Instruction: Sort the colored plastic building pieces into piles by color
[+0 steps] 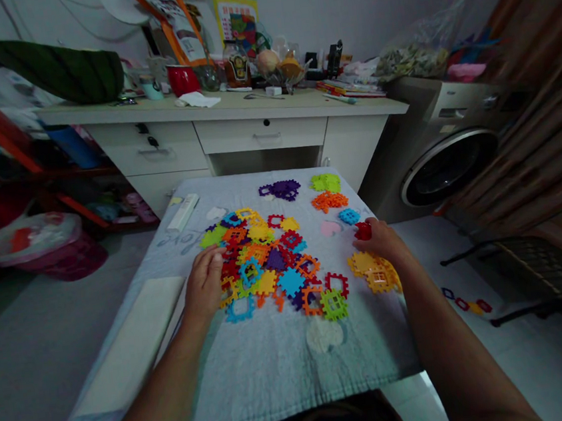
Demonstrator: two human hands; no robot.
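Observation:
A mixed heap of plastic interlocking building pieces in several colours lies mid-table, solid and frame-shaped. My left hand rests at the heap's left edge, thumb and fingers loosely apart, with nothing visible in it. My right hand is closed around a red interlocking piece at the table's right side; whether it is one or a few cannot be seen. Sorted by colour near that hand are yellow pieces, blue pieces, orange pieces, green pieces and purple pieces.
A cloth covers the table. A white box lies at its back left, a long white board along the left. Behind stands a white cabinet. Several loose pieces lie on the floor near a dark rack.

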